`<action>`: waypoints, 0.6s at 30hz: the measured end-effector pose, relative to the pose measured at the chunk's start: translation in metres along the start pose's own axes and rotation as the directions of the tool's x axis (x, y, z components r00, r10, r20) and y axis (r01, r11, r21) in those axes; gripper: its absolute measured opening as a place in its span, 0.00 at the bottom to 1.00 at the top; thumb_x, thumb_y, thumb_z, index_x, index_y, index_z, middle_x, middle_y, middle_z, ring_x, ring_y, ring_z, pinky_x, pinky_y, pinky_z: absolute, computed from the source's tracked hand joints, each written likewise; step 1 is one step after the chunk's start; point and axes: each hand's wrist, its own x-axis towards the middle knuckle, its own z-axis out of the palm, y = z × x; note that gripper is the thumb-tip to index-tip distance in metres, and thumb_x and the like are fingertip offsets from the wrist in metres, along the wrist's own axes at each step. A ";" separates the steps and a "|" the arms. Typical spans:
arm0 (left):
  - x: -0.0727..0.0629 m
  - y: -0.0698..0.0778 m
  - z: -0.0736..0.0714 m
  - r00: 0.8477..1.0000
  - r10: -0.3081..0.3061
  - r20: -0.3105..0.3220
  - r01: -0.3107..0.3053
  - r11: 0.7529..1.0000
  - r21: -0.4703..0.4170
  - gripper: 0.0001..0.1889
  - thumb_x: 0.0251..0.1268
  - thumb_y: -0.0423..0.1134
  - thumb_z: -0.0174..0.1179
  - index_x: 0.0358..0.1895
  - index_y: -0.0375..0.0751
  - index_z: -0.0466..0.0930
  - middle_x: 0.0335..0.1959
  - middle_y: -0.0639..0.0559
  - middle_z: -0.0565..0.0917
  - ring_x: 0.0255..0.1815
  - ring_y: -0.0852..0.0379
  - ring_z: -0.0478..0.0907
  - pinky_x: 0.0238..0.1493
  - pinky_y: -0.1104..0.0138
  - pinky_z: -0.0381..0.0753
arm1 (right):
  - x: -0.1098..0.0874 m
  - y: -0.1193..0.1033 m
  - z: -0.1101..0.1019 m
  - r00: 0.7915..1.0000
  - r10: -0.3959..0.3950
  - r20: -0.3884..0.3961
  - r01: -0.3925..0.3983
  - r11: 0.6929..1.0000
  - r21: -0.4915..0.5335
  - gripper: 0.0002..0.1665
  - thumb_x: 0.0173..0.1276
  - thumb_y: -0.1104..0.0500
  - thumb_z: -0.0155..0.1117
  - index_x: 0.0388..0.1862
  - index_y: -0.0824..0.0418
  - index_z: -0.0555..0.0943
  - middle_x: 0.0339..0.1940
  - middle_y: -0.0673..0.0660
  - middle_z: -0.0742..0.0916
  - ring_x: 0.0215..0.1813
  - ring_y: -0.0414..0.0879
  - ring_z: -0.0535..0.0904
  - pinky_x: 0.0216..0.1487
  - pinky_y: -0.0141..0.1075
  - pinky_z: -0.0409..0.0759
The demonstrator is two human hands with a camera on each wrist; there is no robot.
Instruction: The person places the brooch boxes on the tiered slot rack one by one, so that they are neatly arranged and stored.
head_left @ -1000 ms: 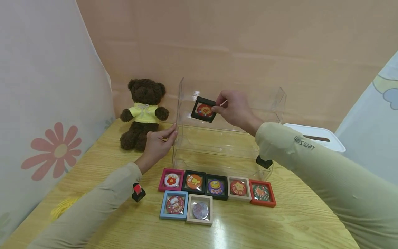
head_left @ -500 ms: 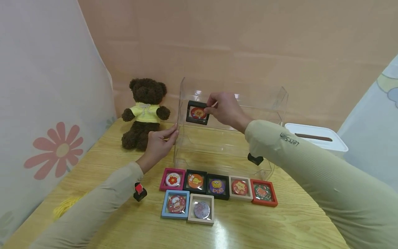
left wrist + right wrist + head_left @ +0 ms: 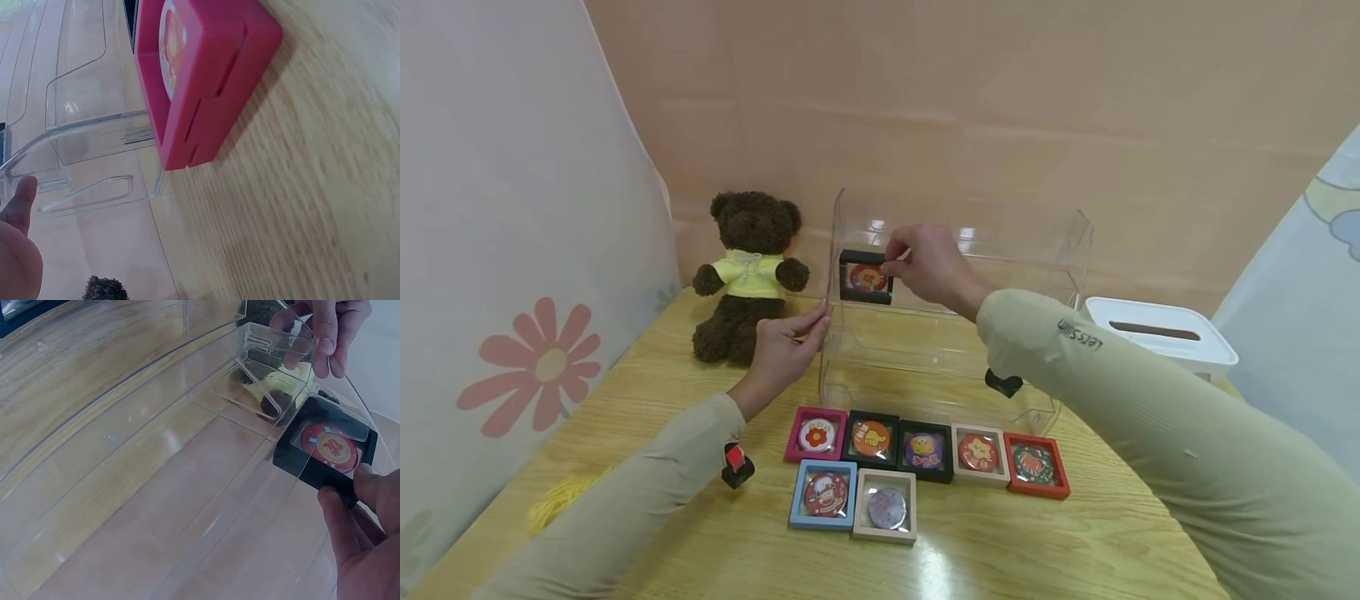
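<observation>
My right hand (image 3: 931,265) pinches the right edge of a black-framed badge case (image 3: 867,278), which has a red and gold round badge inside. The case stands upright at the left end of a tier of the clear acrylic display rack (image 3: 917,360), close to the side panel. In the right wrist view, thumb and fingers grip one corner of the black case (image 3: 325,442), partly behind clear plastic. My left hand (image 3: 784,350) pinches the front edge of the rack's left side panel between thumb and fingers.
Several framed badges lie in two rows before the rack, including a pink one (image 3: 816,434), a blue one (image 3: 823,495) and a red one (image 3: 1036,464). A brown teddy bear (image 3: 749,275) sits left, a white tissue box (image 3: 1157,333) right, yellow string (image 3: 561,502) near front left.
My right hand has moved left and slightly down, bringing the black case from in front of the rack to the tier's left end and straightening its tilt. My left hand stays on the side panel.
</observation>
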 end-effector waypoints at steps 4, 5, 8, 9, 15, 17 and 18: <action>0.000 0.001 -0.001 1.000 -0.004 -0.009 0.004 1.000 0.023 0.12 0.59 0.19 0.59 0.47 0.20 0.79 0.36 0.32 0.82 0.27 0.45 0.84 0.20 0.75 0.78 | 0.001 -0.002 0.001 1.000 0.000 0.001 0.000 1.000 -0.009 0.05 0.64 0.61 0.68 0.30 0.61 0.80 0.35 0.52 0.85 0.37 0.45 0.81 0.41 0.38 0.78; 0.000 0.001 -0.001 1.000 -0.008 -0.009 0.009 1.000 0.024 0.12 0.60 0.20 0.59 0.47 0.20 0.79 0.36 0.32 0.82 0.26 0.45 0.84 0.19 0.75 0.78 | 0.001 -0.002 0.001 1.000 -0.001 0.000 0.001 1.000 -0.013 0.06 0.64 0.61 0.67 0.30 0.61 0.80 0.35 0.52 0.85 0.37 0.45 0.81 0.41 0.38 0.78; -0.002 -0.004 -0.001 1.000 -0.018 -0.009 0.018 1.000 0.010 0.12 0.60 0.21 0.59 0.48 0.21 0.79 0.35 0.33 0.83 0.26 0.45 0.84 0.17 0.75 0.77 | 0.001 -0.003 0.001 1.000 -0.010 -0.003 0.010 1.000 -0.013 0.05 0.64 0.61 0.67 0.30 0.61 0.80 0.35 0.53 0.85 0.37 0.45 0.81 0.42 0.39 0.77; -0.003 -0.009 0.000 1.000 -0.017 -0.007 0.017 1.000 0.008 0.12 0.61 0.22 0.59 0.48 0.23 0.79 0.36 0.34 0.83 0.26 0.47 0.84 0.17 0.75 0.76 | 0.001 -0.003 0.001 1.000 -0.013 -0.004 0.013 1.000 -0.012 0.05 0.64 0.61 0.67 0.30 0.61 0.80 0.36 0.53 0.85 0.37 0.45 0.81 0.42 0.39 0.77; -0.007 -0.033 0.001 1.000 -0.026 -0.002 0.026 1.000 0.015 0.13 0.64 0.27 0.60 0.50 0.29 0.80 0.38 0.39 0.83 0.28 0.53 0.84 0.14 0.74 0.75 | -0.001 -0.001 -0.005 1.000 -0.014 -0.006 0.014 1.000 -0.015 0.06 0.65 0.58 0.67 0.36 0.60 0.82 0.43 0.55 0.85 0.39 0.46 0.83 0.45 0.40 0.78; -0.008 -0.034 -0.001 0.999 -0.040 0.000 0.040 0.999 0.020 0.13 0.64 0.28 0.60 0.51 0.30 0.80 0.39 0.39 0.83 0.28 0.53 0.84 0.13 0.74 0.74 | -0.003 0.001 -0.010 1.000 -0.009 -0.013 0.009 1.000 -0.019 0.08 0.65 0.57 0.66 0.38 0.60 0.82 0.44 0.55 0.85 0.40 0.46 0.83 0.45 0.41 0.78; -0.008 -0.033 -0.002 0.999 -0.041 -0.002 0.041 0.999 0.021 0.13 0.64 0.28 0.60 0.51 0.30 0.80 0.39 0.39 0.84 0.28 0.53 0.84 0.12 0.74 0.73 | -0.005 0.002 -0.013 1.000 -0.013 -0.018 0.013 1.000 -0.020 0.09 0.65 0.56 0.66 0.38 0.61 0.82 0.44 0.55 0.85 0.40 0.47 0.83 0.45 0.42 0.79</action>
